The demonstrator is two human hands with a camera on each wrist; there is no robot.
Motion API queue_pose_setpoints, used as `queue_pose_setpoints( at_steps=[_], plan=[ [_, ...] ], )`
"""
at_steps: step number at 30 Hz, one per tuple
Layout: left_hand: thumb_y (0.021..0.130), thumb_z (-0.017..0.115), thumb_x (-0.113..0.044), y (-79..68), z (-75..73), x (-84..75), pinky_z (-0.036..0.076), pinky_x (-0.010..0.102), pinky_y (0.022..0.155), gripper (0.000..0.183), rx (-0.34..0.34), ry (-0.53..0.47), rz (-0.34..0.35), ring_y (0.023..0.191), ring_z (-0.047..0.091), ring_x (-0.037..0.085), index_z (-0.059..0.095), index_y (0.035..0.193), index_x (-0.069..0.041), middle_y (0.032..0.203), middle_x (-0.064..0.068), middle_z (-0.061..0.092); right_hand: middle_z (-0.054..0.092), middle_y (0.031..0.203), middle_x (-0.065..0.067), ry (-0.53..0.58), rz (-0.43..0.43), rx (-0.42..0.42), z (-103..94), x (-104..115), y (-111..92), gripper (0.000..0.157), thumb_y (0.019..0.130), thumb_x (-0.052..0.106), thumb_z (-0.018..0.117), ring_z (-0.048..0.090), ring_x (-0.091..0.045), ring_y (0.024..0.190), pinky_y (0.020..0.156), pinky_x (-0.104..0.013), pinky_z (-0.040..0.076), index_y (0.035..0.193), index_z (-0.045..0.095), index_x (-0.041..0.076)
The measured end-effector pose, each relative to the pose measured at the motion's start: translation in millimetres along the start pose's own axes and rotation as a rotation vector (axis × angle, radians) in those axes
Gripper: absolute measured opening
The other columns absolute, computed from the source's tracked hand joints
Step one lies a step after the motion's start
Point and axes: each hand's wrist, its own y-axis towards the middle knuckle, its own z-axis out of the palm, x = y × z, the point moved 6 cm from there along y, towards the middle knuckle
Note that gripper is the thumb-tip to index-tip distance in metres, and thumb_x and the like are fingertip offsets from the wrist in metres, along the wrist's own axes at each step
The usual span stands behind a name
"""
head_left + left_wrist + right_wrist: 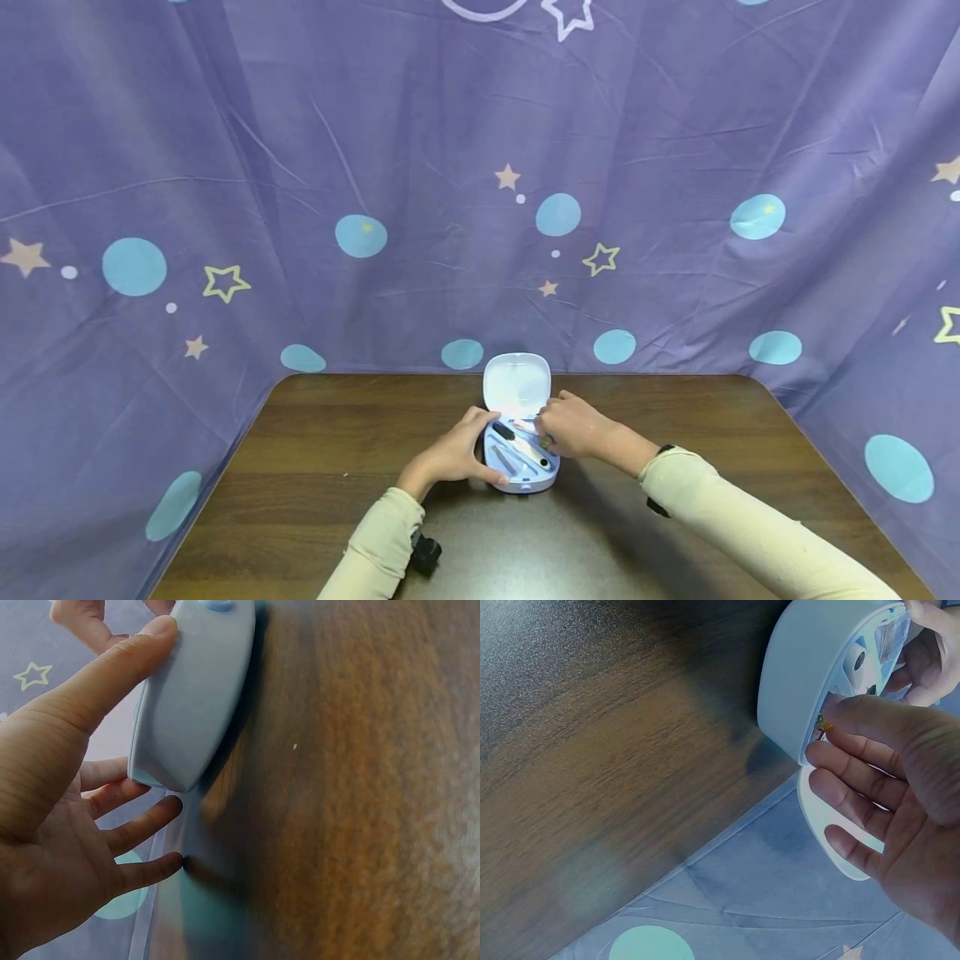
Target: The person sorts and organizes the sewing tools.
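Observation:
A small light-blue case [527, 487] stands on the table with its white lid [517, 382] raised at the back. My left hand [452, 450] holds the case at its left side, thumb on the front corner; in the left wrist view the other fingers are spread behind it. Inside lie a long tool with a black end [503, 431] and white body, and a slim grey piece [504, 460]. My right hand [573, 427] reaches into the right-hand compartment. There, its thumb and forefinger pinch a small gold-and-green thing [822, 727], mostly hidden by the fingers.
The brown wooden table [315, 517] extends around the case. Close behind its far edge hangs a purple curtain [450, 300] with stars and dots. A black wrist device [425, 553] sits on the left forearm.

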Motion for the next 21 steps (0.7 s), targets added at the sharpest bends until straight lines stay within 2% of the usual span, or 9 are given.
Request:
queue_pose_setpoints(
  at_steps=[7, 11, 16, 21],
  plan=[
    [0.071, 0.094, -0.039, 0.1, 1.2, 1.5, 0.042, 0.049, 0.113, 0.109, 0.002, 0.007, -0.015, 0.13, 0.05, 0.027, 0.036, 0.155, 0.0, 0.142, 0.015, 0.045, 0.061, 0.069, 0.006, 0.021, 0.014, 0.007, -0.5, -1.1, -0.6, 0.023, 0.07, 0.018, 0.087, 0.056, -0.015, 0.071, 0.067, -0.032, 0.036, 0.065, 0.065, 0.017],
    [0.072, 0.093, -0.04, -0.7, 3.6, 3.6, 0.041, 0.049, 0.114, 0.11, 0.007, -0.007, -0.027, 0.132, 0.048, 0.026, 0.034, 0.157, -0.002, 0.143, 0.014, 0.044, 0.06, 0.069, 0.008, 0.049, 0.039, -0.026, -2.8, -6.1, -2.3, 0.018, 0.072, 0.021, 0.085, 0.056, -0.012, 0.071, 0.068, -0.032, 0.038, 0.071, 0.068, 0.018],
    [0.074, 0.092, -0.04, -2.5, 4.7, 2.9, 0.041, 0.049, 0.113, 0.109, 0.0, -0.01, -0.015, 0.132, 0.047, 0.026, 0.033, 0.157, -0.001, 0.143, 0.014, 0.043, 0.057, 0.066, 0.009, 0.123, 0.073, -0.118, -15.3, -17.6, -1.7, 0.018, 0.078, 0.024, 0.083, 0.05, -0.007, 0.064, 0.067, -0.032, 0.041, 0.075, 0.067, 0.016],
    [0.074, 0.091, -0.038, -4.2, 4.9, 1.7, 0.041, 0.051, 0.113, 0.108, -0.009, 0.003, -0.001, 0.133, 0.047, 0.028, 0.033, 0.157, 0.0, 0.144, 0.016, 0.043, 0.053, 0.064, 0.011, 0.174, 0.127, -0.242, -35.0, -32.5, -0.6, 0.018, 0.083, 0.022, 0.079, 0.045, -0.004, 0.062, 0.065, -0.031, 0.039, 0.074, 0.064, 0.019]
  ],
)
